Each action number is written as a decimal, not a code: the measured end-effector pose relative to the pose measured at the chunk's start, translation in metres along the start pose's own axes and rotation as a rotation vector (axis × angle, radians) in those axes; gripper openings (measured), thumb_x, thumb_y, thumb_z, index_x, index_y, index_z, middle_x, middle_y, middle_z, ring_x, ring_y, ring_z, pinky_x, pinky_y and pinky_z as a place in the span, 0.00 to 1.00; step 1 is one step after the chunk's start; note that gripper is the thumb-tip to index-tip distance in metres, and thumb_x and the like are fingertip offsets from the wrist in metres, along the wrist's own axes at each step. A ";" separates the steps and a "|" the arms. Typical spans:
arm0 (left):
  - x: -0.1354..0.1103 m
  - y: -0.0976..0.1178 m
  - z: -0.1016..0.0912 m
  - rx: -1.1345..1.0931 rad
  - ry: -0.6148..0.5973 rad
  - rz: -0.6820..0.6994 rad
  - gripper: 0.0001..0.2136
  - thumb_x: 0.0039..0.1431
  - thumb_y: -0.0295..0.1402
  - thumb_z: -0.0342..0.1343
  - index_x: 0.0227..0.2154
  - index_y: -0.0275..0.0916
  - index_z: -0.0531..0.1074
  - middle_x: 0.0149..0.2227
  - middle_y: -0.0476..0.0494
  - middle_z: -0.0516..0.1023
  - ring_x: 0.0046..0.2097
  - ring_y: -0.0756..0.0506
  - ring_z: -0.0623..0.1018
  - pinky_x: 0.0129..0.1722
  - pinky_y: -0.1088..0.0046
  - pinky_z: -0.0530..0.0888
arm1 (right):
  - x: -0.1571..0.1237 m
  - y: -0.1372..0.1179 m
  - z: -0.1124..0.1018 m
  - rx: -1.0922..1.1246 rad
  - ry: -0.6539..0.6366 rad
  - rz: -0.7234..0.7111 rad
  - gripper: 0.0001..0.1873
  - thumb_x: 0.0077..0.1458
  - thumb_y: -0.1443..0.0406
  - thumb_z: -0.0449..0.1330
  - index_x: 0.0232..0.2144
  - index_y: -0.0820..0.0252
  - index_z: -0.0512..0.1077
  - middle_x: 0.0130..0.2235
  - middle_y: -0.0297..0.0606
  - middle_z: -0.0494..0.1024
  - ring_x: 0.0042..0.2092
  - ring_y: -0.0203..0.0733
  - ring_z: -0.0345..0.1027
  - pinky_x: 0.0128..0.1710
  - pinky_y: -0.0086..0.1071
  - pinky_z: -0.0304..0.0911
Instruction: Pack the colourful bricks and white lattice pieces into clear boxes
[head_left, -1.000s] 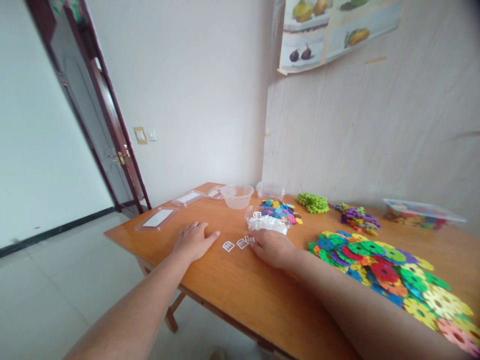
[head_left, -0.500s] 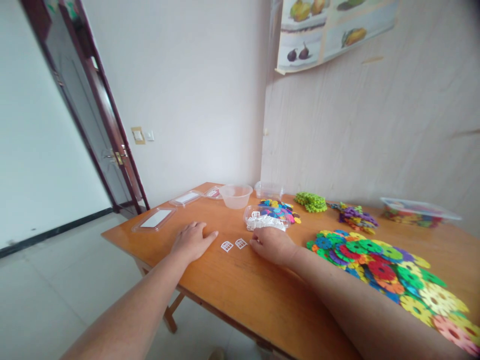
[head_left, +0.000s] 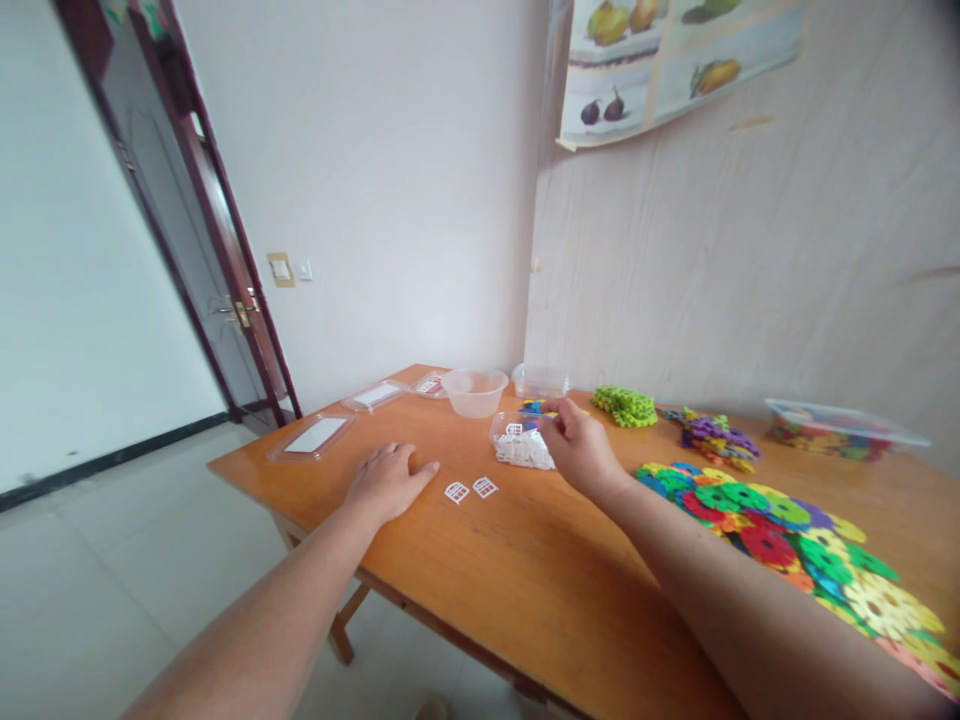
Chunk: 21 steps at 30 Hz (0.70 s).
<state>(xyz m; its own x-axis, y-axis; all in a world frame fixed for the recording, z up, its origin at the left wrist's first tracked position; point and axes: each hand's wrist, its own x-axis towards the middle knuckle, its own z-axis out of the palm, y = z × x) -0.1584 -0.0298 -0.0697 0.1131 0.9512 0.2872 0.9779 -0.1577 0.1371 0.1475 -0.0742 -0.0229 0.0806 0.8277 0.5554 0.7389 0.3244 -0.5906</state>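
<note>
My left hand [head_left: 388, 478] lies flat and open on the wooden table [head_left: 510, 570], fingers stretched toward two small white window-shaped pieces [head_left: 470, 490]. My right hand [head_left: 579, 445] hovers over a clear plastic box of white pieces [head_left: 516, 441], its fingers curled in a pinch at the box's far rim. What the pinch holds is hidden from me.
A clear bowl [head_left: 474, 391] and flat clear lids [head_left: 315, 437] lie at the back left. Piles of coloured flower-shaped discs [head_left: 772, 525], green pieces [head_left: 625, 405] and purple pieces [head_left: 716, 432] lie to the right. A filled clear tray [head_left: 840, 428] stands by the wall. A door [head_left: 195, 230] is at left.
My right hand has lifted off the table beside the white pieces and moved back over the clear box. Three white pieces lay on the table; now two do. The left hand stays put.
</note>
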 end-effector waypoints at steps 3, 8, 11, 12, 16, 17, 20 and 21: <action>0.000 0.000 -0.001 0.003 -0.005 -0.003 0.33 0.57 0.62 0.41 0.52 0.42 0.71 0.54 0.36 0.74 0.55 0.35 0.72 0.52 0.59 0.67 | -0.011 -0.007 0.008 -0.063 -0.155 -0.124 0.11 0.60 0.63 0.52 0.40 0.57 0.73 0.32 0.35 0.77 0.34 0.39 0.69 0.33 0.29 0.57; 0.000 0.001 -0.001 0.009 -0.001 -0.001 0.33 0.57 0.61 0.42 0.52 0.41 0.71 0.53 0.36 0.74 0.55 0.35 0.73 0.53 0.58 0.67 | -0.031 -0.021 0.029 -0.177 -0.426 -0.197 0.10 0.59 0.64 0.54 0.37 0.58 0.76 0.40 0.39 0.77 0.39 0.39 0.69 0.36 0.29 0.57; 0.000 0.001 0.000 -0.002 0.001 -0.005 0.32 0.57 0.61 0.43 0.52 0.41 0.71 0.53 0.36 0.74 0.55 0.35 0.72 0.53 0.59 0.66 | -0.035 -0.027 0.040 -0.217 -0.470 -0.144 0.11 0.60 0.59 0.55 0.36 0.58 0.75 0.39 0.39 0.77 0.37 0.38 0.68 0.34 0.29 0.56; 0.000 0.001 0.000 -0.007 0.001 -0.009 0.32 0.57 0.61 0.43 0.52 0.42 0.71 0.53 0.36 0.74 0.56 0.35 0.72 0.54 0.59 0.66 | -0.035 -0.028 0.042 -0.223 -0.472 -0.115 0.12 0.59 0.57 0.56 0.36 0.58 0.75 0.39 0.39 0.77 0.36 0.38 0.68 0.33 0.29 0.55; -0.002 0.001 0.000 -0.018 0.003 -0.020 0.32 0.57 0.61 0.43 0.53 0.42 0.70 0.54 0.36 0.74 0.56 0.35 0.71 0.54 0.58 0.65 | -0.029 -0.033 0.052 -0.250 -0.523 0.046 0.16 0.56 0.51 0.58 0.33 0.58 0.74 0.34 0.38 0.77 0.33 0.38 0.68 0.29 0.30 0.52; -0.002 0.002 0.000 -0.020 0.005 -0.021 0.32 0.57 0.61 0.43 0.52 0.42 0.70 0.54 0.36 0.74 0.56 0.35 0.71 0.54 0.58 0.65 | -0.027 -0.033 0.054 -0.254 -0.538 0.080 0.16 0.54 0.51 0.59 0.33 0.58 0.74 0.33 0.37 0.77 0.32 0.39 0.68 0.28 0.30 0.52; -0.004 0.003 -0.001 -0.023 0.014 -0.021 0.32 0.57 0.61 0.44 0.51 0.42 0.71 0.53 0.36 0.74 0.56 0.35 0.71 0.54 0.60 0.65 | -0.021 -0.033 0.058 -0.240 -0.558 0.118 0.15 0.50 0.53 0.63 0.31 0.59 0.75 0.31 0.37 0.77 0.32 0.39 0.68 0.28 0.30 0.52; -0.005 0.003 -0.002 -0.024 0.015 -0.021 0.31 0.57 0.61 0.44 0.51 0.41 0.71 0.53 0.36 0.74 0.56 0.35 0.71 0.54 0.60 0.65 | -0.020 -0.033 0.060 -0.232 -0.562 0.117 0.14 0.49 0.54 0.63 0.30 0.59 0.74 0.30 0.36 0.77 0.31 0.39 0.68 0.28 0.30 0.51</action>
<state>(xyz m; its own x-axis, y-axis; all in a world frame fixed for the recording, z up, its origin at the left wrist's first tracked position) -0.1565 -0.0350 -0.0691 0.0902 0.9502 0.2984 0.9755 -0.1446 0.1657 0.0813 -0.0743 -0.0496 -0.1481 0.9869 0.0645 0.8776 0.1613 -0.4515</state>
